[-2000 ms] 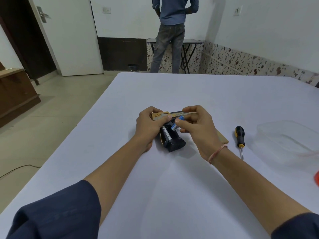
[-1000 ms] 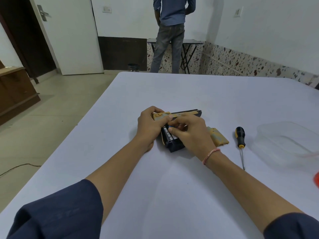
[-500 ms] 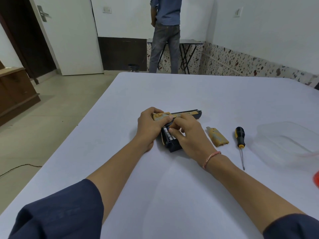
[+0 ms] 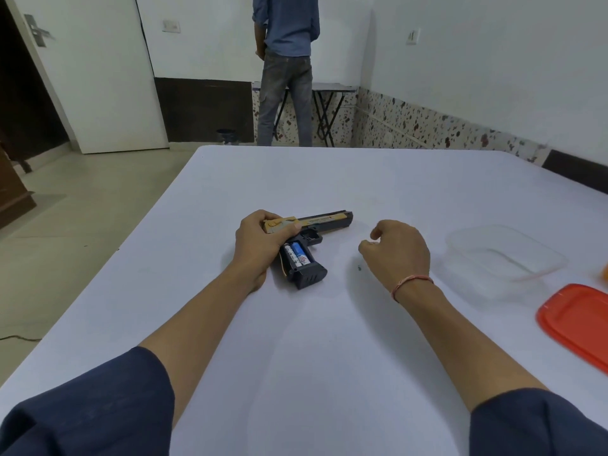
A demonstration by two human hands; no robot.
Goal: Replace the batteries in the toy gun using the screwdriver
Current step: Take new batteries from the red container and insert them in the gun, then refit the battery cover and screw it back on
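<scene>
The black and tan toy gun (image 4: 329,222) lies on its side on the white table (image 4: 329,357), barrel pointing right. My left hand (image 4: 260,241) grips its rear end and pins it down. The grip's battery compartment is uncovered, showing a white and a blue battery (image 4: 297,255) side by side. My right hand (image 4: 396,255) hovers to the right of the gun, apart from it, with its fingers curled downward. Whatever is under it is hidden. Neither the screwdriver nor the tan battery cover is visible. A tiny dark speck (image 4: 358,267) lies on the table next to that hand.
A clear plastic container (image 4: 503,255) stands right of my right hand, with a red lid (image 4: 579,324) nearer at the right edge. The table's left edge drops to the floor. A person (image 4: 286,70) stands at a small folding table by the far wall.
My right hand has left the battery compartment and moved right, over where the cover and screwdriver lay. Both batteries now sit in the grip. The view has shifted right, showing the red lid.
</scene>
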